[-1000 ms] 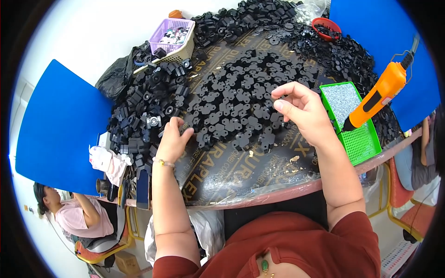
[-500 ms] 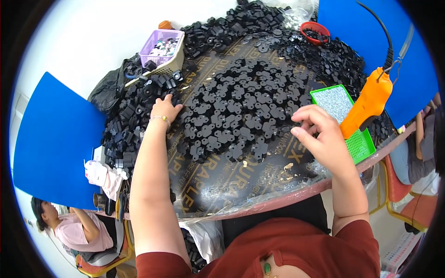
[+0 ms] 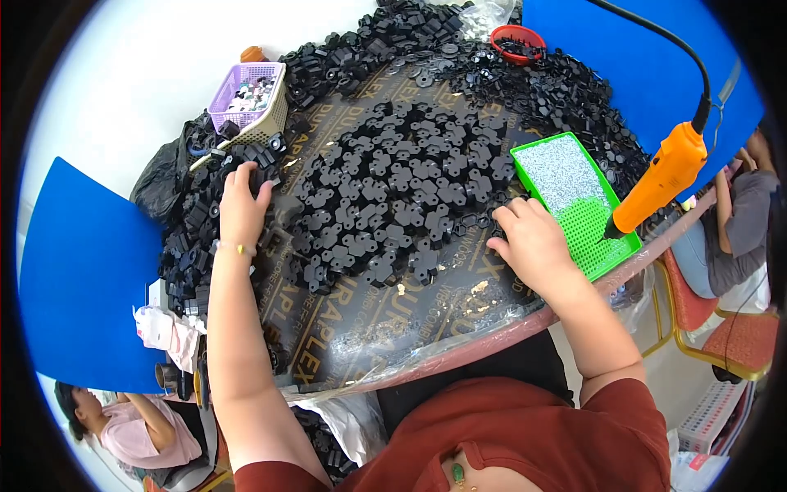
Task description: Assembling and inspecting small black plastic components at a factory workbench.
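My left hand (image 3: pixel 243 207) reaches to the left heap of black plastic housings (image 3: pixel 197 225), its fingers apart and its thumb out to the side. Nothing shows in its grasp. My right hand (image 3: pixel 531 246) is palm down at the right edge of the laid-out black plates (image 3: pixel 402 193), with fingers bent and thumb apart from them. Small black parts lie by its fingertips; its palm is hidden. Beside it is a green tray (image 3: pixel 580 238) of small silvery screws (image 3: pixel 561 174). An orange electric screwdriver (image 3: pixel 666 176) hangs by its cord, tip over the tray.
A purple basket (image 3: pixel 234 94) of small parts sits at the far left, and a red bowl (image 3: pixel 518 56) of black pieces at the back. Loose black parts ring the round table. Blue panels (image 3: pixel 90 279) stand at both sides. Other people (image 3: pixel 135 422) sit beyond them.
My right hand has turned palm down and lowered toward the table from a raised, curled pose. My left hand stays by the left heap. The whole view has shifted.
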Demonstrator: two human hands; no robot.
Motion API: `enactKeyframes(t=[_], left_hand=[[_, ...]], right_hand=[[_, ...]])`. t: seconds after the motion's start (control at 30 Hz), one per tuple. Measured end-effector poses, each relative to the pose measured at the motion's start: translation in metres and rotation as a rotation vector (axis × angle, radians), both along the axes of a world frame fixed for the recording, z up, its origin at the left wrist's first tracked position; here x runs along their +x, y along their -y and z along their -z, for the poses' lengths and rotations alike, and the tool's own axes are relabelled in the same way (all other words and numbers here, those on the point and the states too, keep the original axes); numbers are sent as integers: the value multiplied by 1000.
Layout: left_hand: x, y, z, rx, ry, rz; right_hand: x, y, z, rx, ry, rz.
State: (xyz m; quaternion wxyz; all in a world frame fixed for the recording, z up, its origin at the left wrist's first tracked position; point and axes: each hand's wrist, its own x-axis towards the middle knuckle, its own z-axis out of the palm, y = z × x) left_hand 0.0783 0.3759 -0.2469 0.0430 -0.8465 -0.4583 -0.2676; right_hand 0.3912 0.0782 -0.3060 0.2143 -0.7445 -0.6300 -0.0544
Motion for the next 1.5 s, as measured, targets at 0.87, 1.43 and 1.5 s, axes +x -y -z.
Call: enactKeyframes(t=[0.87,1.43,1.5], left_hand=[[86,165,3,-1367,1430,741],[84,165,37,-1490,1370,765],[84,166,36,-1481,1350,763]], right_hand=[[-32,-28,-88,256,-1215,-436],[-44,-57,-23,163,-1744,-596],[-43,-56,-24,182,-1721,-592]])
